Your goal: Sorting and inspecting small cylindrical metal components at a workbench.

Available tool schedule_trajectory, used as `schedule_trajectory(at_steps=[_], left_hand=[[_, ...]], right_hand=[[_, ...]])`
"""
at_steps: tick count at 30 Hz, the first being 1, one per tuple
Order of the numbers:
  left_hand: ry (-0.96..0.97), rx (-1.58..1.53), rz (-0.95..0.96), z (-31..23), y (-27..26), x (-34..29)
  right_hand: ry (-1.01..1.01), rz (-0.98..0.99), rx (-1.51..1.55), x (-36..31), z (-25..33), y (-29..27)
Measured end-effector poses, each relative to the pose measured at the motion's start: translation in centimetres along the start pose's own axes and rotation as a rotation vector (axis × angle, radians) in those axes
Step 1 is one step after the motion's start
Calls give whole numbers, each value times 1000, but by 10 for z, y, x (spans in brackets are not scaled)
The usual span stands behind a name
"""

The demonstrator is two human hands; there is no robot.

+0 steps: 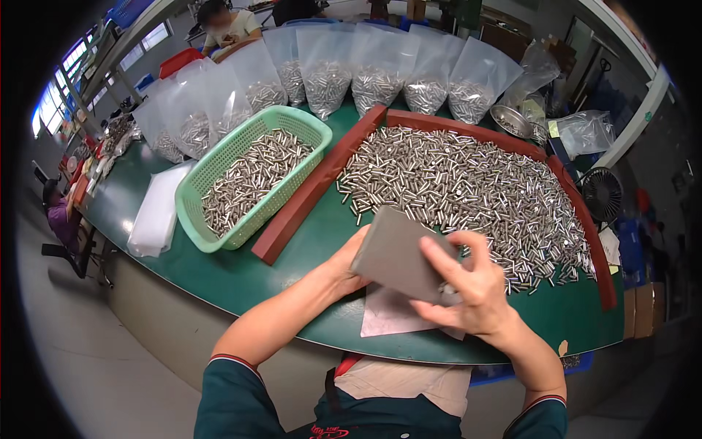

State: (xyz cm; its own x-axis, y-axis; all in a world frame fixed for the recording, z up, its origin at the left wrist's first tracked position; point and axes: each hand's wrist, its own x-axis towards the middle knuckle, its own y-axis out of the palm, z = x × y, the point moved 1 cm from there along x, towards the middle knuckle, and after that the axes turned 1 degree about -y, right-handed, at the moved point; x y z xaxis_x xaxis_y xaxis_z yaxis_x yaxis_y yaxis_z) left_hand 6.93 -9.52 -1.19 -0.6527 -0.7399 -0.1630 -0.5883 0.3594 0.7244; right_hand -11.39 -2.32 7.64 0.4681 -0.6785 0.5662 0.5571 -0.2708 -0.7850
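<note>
Grey block: tilted, above pink sheet
Left hand: at block's left edge, fingertips hidden, can't tell
Right hand: fingers spread by its right side
Block handling: two-handed positioning imo, calls for steady support
Metal pins: loose beyond

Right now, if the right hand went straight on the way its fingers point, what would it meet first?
The right hand would most likely meet the grey block first. They overlap in this view and may be touching; depth is unclear.
</note>
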Motion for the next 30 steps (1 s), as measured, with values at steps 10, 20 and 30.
schedule_trajectory(at_steps=[10, 20, 30], left_hand=[[50, -24, -105, -3, 7, -1], [93, -61, 270, -7, 17, 3], [-37, -147, -232, -6, 39, -6]], right_hand=[[-11, -57, 23, 1, -9, 24], [153, -269, -39, 12, -39, 23], [48, -158, 71, 0, -9, 35]])
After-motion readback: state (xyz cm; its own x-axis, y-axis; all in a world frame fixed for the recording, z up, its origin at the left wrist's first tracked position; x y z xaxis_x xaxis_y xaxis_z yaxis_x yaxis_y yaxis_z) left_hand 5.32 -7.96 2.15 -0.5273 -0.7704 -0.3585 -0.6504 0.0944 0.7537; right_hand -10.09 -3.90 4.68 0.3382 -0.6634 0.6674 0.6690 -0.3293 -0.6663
